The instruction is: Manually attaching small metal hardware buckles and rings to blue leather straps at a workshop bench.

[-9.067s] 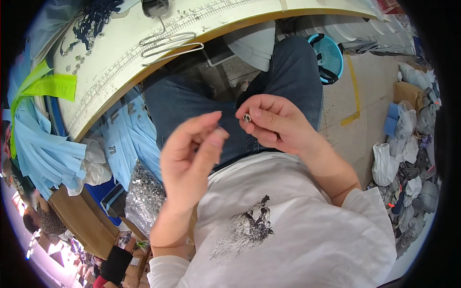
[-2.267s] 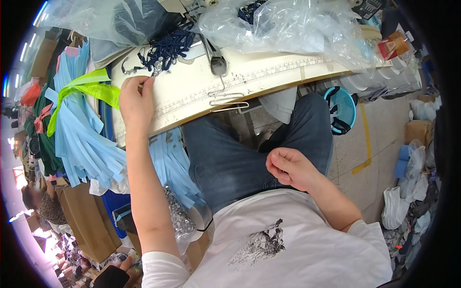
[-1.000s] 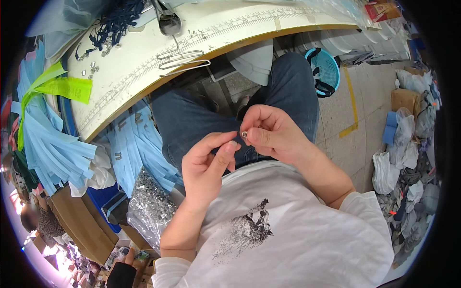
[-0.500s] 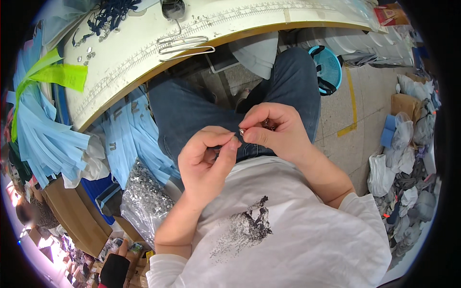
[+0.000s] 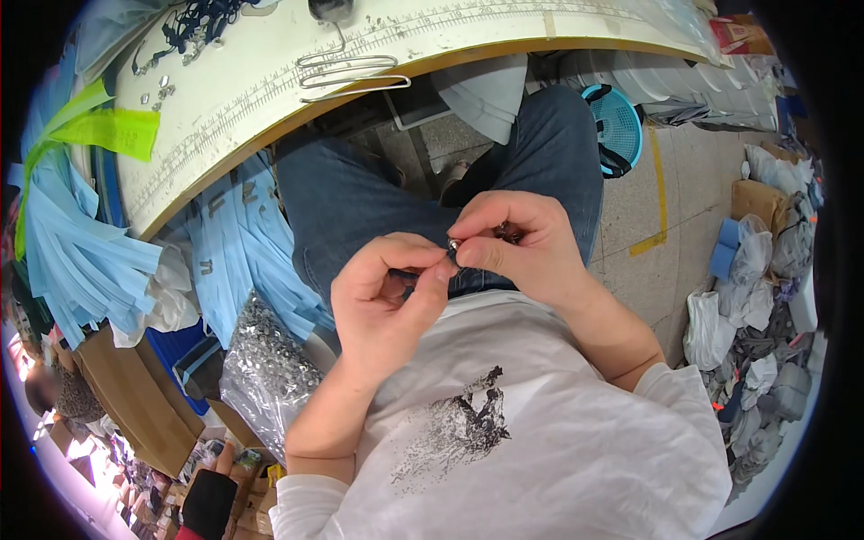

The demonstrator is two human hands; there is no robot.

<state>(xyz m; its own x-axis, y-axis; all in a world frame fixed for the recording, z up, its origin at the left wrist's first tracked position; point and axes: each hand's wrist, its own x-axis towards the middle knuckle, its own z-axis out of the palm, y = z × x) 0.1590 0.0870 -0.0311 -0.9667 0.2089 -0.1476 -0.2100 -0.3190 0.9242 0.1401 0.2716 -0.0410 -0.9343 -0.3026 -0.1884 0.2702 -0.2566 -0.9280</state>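
My two hands meet above my lap, fingertips almost touching. My right hand (image 5: 526,241) pinches a small shiny metal piece (image 5: 454,244) between thumb and forefinger. More small dark, shiny metal pieces (image 5: 509,232) sit in the curl of that hand's fingers. My left hand (image 5: 387,292) is closed in a pinch right beside the metal piece; whatever is between its thumb and forefinger is too small to make out. A clear plastic bag (image 5: 270,373) full of small silvery pieces stands left of my left forearm.
A curved white table (image 5: 225,108) with ruler markings lies ahead, bearing a bent wire rack (image 5: 351,74) and dark cords (image 5: 202,27). Light blue strips (image 5: 85,261) hang at left. A blue basket (image 5: 616,130) stands on the floor; plastic bags (image 5: 711,328) heap at right.
My left hand has shifted very slightly, its fingertips still against the metal piece. The surroundings have moved a little in view. My right hand keeps its pinch.
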